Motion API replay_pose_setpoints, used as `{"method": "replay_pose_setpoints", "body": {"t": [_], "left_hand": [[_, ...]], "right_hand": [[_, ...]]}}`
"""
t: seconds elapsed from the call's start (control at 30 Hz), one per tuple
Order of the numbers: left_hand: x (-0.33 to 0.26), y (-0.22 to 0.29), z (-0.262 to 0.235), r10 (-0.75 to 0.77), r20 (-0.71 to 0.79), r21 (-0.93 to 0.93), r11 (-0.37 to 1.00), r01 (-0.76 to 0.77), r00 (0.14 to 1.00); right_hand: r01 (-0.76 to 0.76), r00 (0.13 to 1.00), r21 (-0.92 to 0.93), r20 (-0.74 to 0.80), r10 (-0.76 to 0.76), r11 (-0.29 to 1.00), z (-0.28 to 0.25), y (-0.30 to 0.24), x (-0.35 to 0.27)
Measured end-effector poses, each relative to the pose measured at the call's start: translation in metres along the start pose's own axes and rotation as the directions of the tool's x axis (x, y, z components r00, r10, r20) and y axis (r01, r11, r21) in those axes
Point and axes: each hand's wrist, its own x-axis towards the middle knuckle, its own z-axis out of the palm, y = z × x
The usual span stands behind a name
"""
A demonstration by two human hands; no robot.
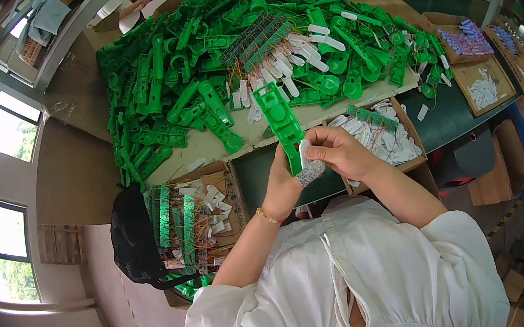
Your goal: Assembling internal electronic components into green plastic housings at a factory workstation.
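Observation:
My left hand (pixel 283 186) is closed round the lower end of a long green plastic housing (pixel 279 114), which tilts up and away over the table edge. A grey wrap (pixel 310 172) covers the thumb of that hand. With bent fingers, my right hand (pixel 344 155) pinches a small white plastic piece (pixel 304 152) against the housing's near end. Whether the two are joined cannot be made out. Beyond lies a big heap of green housings (pixel 153 79), with green circuit boards (pixel 257 43) and wired white pieces (pixel 282 63) resting on it.
A carton (pixel 234 196) of circuit boards and white pieces stands at near left, beside a black mesh bag (pixel 132 238). Another carton (pixel 419 156) of wired white pieces sits right of my hands. Far right are trays of white bits (pixel 483 89) and purple-wrapped parts (pixel 466 40).

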Motion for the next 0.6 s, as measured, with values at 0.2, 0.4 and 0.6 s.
{"method": "replay_pose_setpoints", "body": {"t": [0.2, 0.4, 0.6], "left_hand": [[0.009, 0.003, 0.002, 0.061, 0.044, -0.069, 0.996, -0.058, 0.997], [0.006, -0.011, -0.009, -0.044, 0.032, -0.245, 0.968, 0.051, 0.999], [-0.002, -0.006, -0.015, 0.023, 0.024, -0.041, 0.999, -0.022, 0.999]], "right_hand": [[0.082, 0.996, -0.255, 0.04, -0.074, 0.964, -0.004, -0.008, 0.002], [0.025, 0.993, -0.223, -0.103, -0.049, 0.975, -0.01, 0.009, 0.001], [0.182, 0.899, -0.075, -0.39, -0.197, 0.98, -0.021, 0.003, -0.011]]}}
